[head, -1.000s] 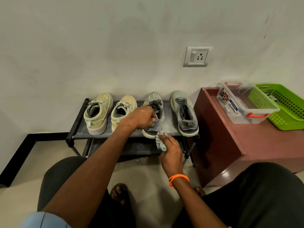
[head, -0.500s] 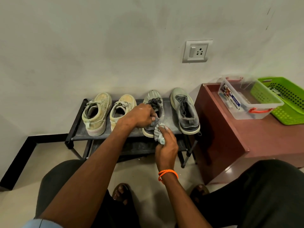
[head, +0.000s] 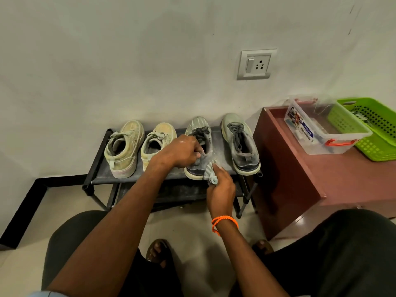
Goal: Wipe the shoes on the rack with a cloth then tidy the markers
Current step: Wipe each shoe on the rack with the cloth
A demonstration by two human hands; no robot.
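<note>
The left hand (head: 182,152) grips the collar of the third shoe (head: 198,151) on the rack (head: 96,166). Its long axis runs toward the wall, heel nearest. The right hand (head: 220,187) pinches the cloth (head: 210,173) against that heel.

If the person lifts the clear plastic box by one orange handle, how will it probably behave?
The clear plastic box looks nearly empty, so it is probably light. Its thin walls may flex a little. Lifted by one orange handle alone, it would likely tilt, and pushed on the smooth brown table, it should slide easily.
</note>
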